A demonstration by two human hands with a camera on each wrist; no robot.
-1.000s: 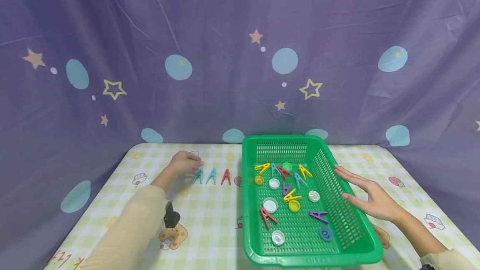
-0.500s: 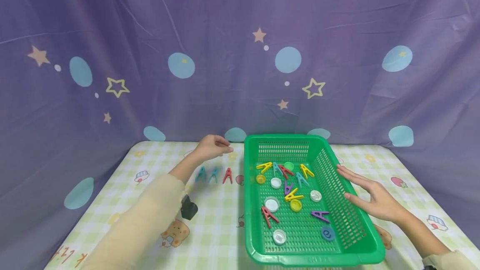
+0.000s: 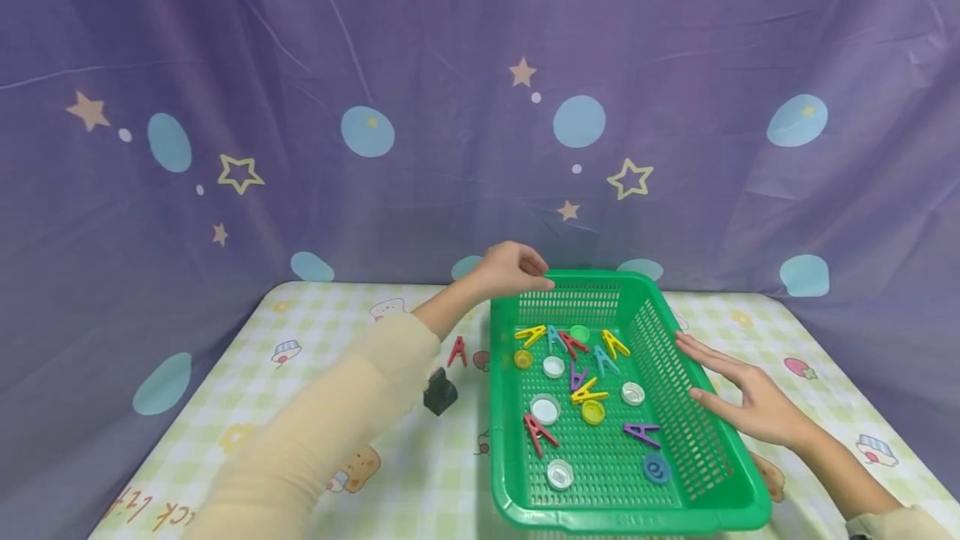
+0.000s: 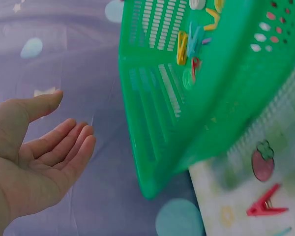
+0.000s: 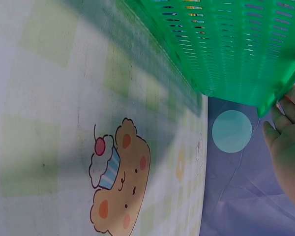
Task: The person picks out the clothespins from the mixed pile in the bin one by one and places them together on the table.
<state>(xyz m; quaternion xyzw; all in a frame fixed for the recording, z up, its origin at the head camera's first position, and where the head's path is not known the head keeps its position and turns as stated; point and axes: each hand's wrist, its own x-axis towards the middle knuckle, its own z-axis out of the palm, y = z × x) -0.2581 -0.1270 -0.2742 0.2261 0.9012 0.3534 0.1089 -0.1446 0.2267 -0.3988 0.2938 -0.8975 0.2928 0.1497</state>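
My left hand [image 3: 508,270] is over the back left corner of a green plastic basket [image 3: 637,518]. The left wrist view shows this hand [image 4: 44,157] with loosely bent fingers and nothing in its palm. At the basket's right rim, the straight fingers of my right hand [image 3: 753,402] touch the edge. Inside lie clothespins in several colours, among them a purple clothespin [image 3: 641,433], a red clothespin [image 3: 540,433] and a yellow clothespin [image 3: 615,344]. Round caps lie among them, such as a blue cap [image 3: 656,467] and a white cap [image 3: 559,474].
On the checked tablecloth [image 3: 420,473], left of the basket, lies a red clothespin [image 3: 457,351]. The left sleeve [image 3: 337,407] covers the spot beside it; a bit of a blue clothespin [image 4: 284,231] shows in the left wrist view. A purple curtain [image 3: 450,65] hangs behind the table.
My left hand has left the blue clothespins on the cloth, risen and moved right to the basket's back corner. The right hand has stayed at the rim.
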